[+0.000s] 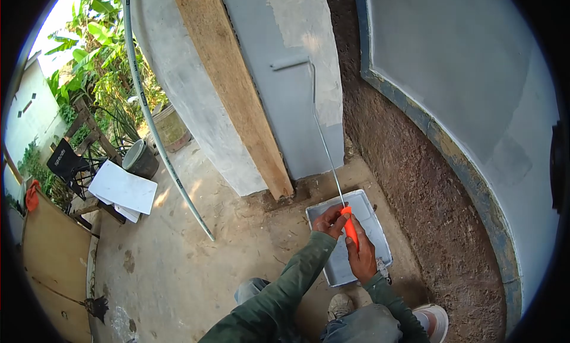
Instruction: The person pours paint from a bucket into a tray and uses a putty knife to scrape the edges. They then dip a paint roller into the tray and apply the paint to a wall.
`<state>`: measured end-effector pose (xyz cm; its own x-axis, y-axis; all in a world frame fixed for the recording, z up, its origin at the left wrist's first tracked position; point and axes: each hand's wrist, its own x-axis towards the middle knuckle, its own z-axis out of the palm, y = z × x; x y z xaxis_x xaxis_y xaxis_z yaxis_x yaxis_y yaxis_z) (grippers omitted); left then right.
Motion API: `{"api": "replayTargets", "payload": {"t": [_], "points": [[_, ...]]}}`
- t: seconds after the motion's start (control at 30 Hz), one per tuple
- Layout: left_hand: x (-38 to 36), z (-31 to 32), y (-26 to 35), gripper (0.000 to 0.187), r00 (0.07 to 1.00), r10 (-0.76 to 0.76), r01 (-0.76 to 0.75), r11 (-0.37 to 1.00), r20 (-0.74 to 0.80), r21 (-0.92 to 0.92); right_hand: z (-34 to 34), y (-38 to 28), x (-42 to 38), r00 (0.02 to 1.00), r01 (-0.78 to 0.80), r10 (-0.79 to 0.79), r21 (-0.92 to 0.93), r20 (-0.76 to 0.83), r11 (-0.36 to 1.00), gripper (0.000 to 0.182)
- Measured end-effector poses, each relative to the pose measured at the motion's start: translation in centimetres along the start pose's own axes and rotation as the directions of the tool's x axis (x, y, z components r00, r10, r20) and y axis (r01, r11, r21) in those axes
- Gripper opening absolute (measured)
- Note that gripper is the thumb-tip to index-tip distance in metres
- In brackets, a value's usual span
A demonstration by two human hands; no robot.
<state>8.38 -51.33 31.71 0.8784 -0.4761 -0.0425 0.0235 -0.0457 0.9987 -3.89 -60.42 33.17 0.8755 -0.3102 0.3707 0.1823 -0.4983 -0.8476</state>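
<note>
Both hands grip a paint roller by its orange handle. My left hand (330,220) closes around the top of the handle, where the metal rod enters it. Lower down, my right hand (362,257) wraps the handle's base. The long thin rod of the paint roller (323,138) reaches up to a grey roller sleeve (290,63), which lies against the pillar (267,105). Grey paint covers much of that face, with a paler patch at the upper right. Beneath my hands, a white-rimmed paint tray (338,269) rests on the ground, partly hidden by them.
A wooden plank (237,93) leans along the pillar's left side. A hose (155,129) hangs at the left. White sheets (123,187), a black chair (71,165) and a bucket (141,159) stand farther left. On the right is a grey wall panel (457,76) with a raised border.
</note>
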Motion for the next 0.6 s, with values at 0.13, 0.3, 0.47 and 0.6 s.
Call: {"api": "replayTargets", "payload": {"t": [0.13,0.3,0.47,0.6], "points": [[-0.9,1.0,-5.4,0.041,0.999,-0.021,0.022,0.999,0.05,-0.026,0.6,1.9,-2.5,0.999,-0.009,0.005,-0.069,-0.053,0.998,0.045],[-1.3,1.2,-5.0,0.041,0.998,-0.06,0.062,0.997,0.036,-0.052,0.8,1.8,-2.5,0.997,-0.01,0.004,-0.084,-0.076,0.996,0.043],[0.9,0.4,-1.2,0.042,1.0,-0.002,0.002,0.997,-0.003,-0.08,0.1,-1.6,0.7,0.998,0.0,-0.001,-0.016,-0.069,1.0,0.045],[1.9,-0.4,3.2,0.043,0.996,0.084,-0.086,0.993,-0.036,-0.077,-0.5,-4.5,3.1,0.995,0.037,-0.042,-0.049,-0.087,0.998,0.044]]}}
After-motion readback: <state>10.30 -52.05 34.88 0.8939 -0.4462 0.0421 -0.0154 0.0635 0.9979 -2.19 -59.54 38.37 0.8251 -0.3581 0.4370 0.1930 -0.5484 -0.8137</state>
